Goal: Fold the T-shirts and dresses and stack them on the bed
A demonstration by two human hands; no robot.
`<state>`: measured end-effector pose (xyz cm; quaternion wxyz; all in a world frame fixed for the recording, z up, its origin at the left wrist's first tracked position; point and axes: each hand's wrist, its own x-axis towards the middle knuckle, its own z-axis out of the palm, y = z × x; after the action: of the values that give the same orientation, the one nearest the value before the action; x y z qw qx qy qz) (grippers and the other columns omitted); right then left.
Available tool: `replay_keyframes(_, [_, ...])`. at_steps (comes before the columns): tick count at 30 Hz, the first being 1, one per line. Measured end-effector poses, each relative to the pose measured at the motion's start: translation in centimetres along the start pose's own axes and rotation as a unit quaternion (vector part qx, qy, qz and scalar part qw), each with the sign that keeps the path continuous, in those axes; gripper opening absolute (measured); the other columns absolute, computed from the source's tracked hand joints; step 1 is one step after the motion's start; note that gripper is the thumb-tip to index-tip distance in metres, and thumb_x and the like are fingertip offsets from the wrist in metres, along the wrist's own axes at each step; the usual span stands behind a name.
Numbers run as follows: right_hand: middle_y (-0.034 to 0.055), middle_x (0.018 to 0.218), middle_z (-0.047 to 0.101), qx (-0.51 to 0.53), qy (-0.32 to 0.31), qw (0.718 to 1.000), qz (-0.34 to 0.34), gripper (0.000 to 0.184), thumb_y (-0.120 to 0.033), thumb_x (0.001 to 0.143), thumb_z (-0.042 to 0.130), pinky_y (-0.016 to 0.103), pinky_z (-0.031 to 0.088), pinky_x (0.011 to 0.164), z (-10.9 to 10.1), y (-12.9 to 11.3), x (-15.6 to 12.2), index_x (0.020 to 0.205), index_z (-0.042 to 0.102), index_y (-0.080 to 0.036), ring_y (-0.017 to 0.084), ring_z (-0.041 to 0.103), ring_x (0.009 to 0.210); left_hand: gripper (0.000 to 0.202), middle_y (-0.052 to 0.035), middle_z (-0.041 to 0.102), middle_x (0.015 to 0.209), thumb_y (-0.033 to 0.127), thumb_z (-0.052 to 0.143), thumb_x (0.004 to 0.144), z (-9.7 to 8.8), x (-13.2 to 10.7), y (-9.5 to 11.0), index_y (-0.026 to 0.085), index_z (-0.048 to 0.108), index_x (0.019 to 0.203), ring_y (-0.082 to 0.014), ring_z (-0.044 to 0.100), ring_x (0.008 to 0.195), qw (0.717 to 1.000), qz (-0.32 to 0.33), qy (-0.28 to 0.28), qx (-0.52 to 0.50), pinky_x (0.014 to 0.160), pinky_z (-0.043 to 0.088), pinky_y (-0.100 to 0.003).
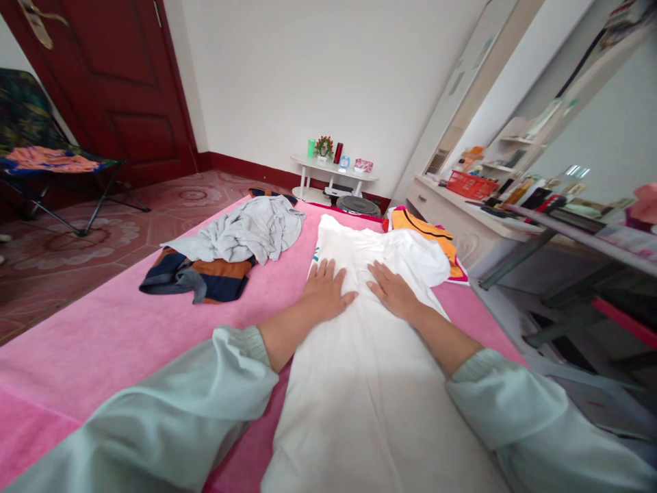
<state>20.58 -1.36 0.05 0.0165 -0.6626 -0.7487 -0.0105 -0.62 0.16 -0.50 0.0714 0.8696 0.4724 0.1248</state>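
Observation:
A white shirt (369, 370) lies spread lengthwise over a pink bed cover (87, 342), its far end somewhat bunched. Flat on its upper left part rests my left hand (326, 293), fingers stretched out, beside a small teal print at the edge. My right hand (394, 291) presses on the cloth a little to the right, fingers also extended. Neither hand grips anything. To the left lie a crumpled grey garment (246, 229) and, partly under it, a navy and brown striped garment (220, 279).
Orange folded clothing (423, 233) lies at the bed's far right. A vanity with a red basket (471, 183) stands on the right, near a metal-legged table (523, 257). Beyond the bed is a low white stand (333, 168); a folding chair (46, 157) is at left.

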Motion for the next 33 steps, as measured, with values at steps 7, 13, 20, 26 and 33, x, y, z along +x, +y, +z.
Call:
replay_keyframes(7, [0.0089, 0.153, 0.018, -0.011, -0.023, 1.000, 0.008, 0.057, -0.045, 0.095, 0.023, 0.049, 0.026, 0.109, -0.9, -1.7, -4.9, 0.146, 0.025, -0.018, 0.025, 0.018, 0.140, 0.072, -0.0140, 0.019, 0.153, 0.063, 0.024, 0.089, -0.4, -0.7, -0.5, 0.015, 0.030, 0.142, -0.0291, 0.014, 0.140, 0.999, 0.026, -0.015, -0.018, 0.113, 0.011, -0.044])
replay_keyframes(13, [0.0152, 0.135, 0.048, 0.053, 0.030, 0.997, -0.053, 0.040, -0.026, 0.087, 0.044, 0.039, 0.035, 0.104, -3.2, -3.8, -9.5, 0.122, 0.057, -0.013, 0.025, 0.045, 0.124, 0.061, -0.0103, 0.020, 0.153, 0.050, 0.033, 0.092, -2.1, -4.1, -2.6, 0.016, 0.031, 0.142, -0.0210, 0.015, 0.141, 0.989, 0.117, -0.066, -0.061, 0.113, 0.014, -0.034])
replay_keyframes(20, [0.0055, 0.098, 0.060, 0.211, 0.063, 0.937, -0.271, 0.022, -0.036, 0.084, 0.058, 0.034, 0.041, 0.083, -8.1, -14.1, -17.0, 0.099, 0.062, -0.021, 0.019, 0.055, 0.091, 0.059, -0.0025, 0.018, 0.154, 0.044, 0.045, 0.088, -5.0, -6.8, -4.5, 0.023, 0.032, 0.143, -0.0183, 0.014, 0.141, 0.969, 0.145, -0.148, -0.131, 0.113, 0.018, -0.034])
replay_keyframes(26, [0.0059, 0.091, 0.058, 0.080, 0.035, 0.941, -0.326, 0.016, -0.028, 0.088, 0.049, 0.033, 0.037, 0.074, -7.8, -19.3, -19.6, 0.097, 0.058, -0.019, 0.019, 0.050, 0.080, 0.061, -0.0065, 0.016, 0.154, 0.045, 0.045, 0.089, -5.8, -6.6, -4.7, 0.020, 0.031, 0.143, -0.0181, 0.013, 0.141, 0.961, 0.177, -0.173, -0.125, 0.113, 0.017, -0.033])
replay_keyframes(33, [0.0023, 0.088, 0.060, 0.254, 0.040, 0.929, -0.266, 0.013, -0.018, 0.084, 0.050, 0.026, 0.039, 0.071, -7.5, -18.3, -19.4, 0.092, 0.060, -0.021, 0.015, 0.054, 0.079, 0.060, -0.0051, 0.017, 0.153, 0.049, 0.046, 0.088, -5.8, -6.5, -5.1, 0.025, 0.033, 0.142, -0.0199, 0.015, 0.141, 0.961, 0.176, -0.182, -0.113, 0.112, 0.019, -0.034])
